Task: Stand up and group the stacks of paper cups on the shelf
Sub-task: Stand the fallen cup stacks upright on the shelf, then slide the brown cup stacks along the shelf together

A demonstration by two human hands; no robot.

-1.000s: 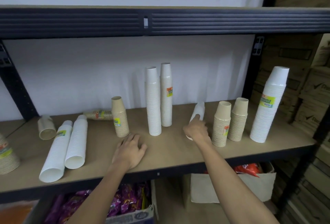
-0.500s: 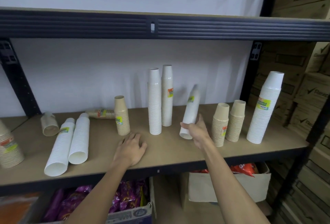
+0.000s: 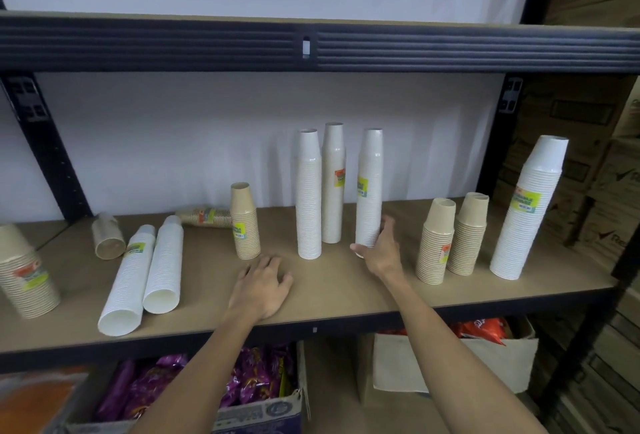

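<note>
A tall white cup stack [image 3: 370, 188] stands upright on the wooden shelf [image 3: 332, 298], just right of two other upright white stacks [image 3: 309, 198] [image 3: 333, 184]. My right hand [image 3: 381, 255] wraps its base, thumb on the left and fingers on the right. My left hand [image 3: 263, 288] lies flat on the shelf, fingers spread, holding nothing. Two long white stacks [image 3: 126, 281] [image 3: 165, 267] lie on their sides at the left. A brown stack [image 3: 204, 216] and a short brown stack [image 3: 108, 240] lie down too. One brown stack [image 3: 245, 222] stands upright.
Two brown stacks [image 3: 435, 243] [image 3: 468, 236] and a wide white stack [image 3: 528, 212] stand at the right. Another brown stack [image 3: 27, 281] leans at the far left edge. The upper shelf's beam [image 3: 311, 49] runs overhead. Boxes of snack bags [image 3: 242, 395] sit below.
My right hand has raised the white stack from lying, through a tilt, to upright beside the two standing white stacks. My left hand has stayed flat on the shelf.
</note>
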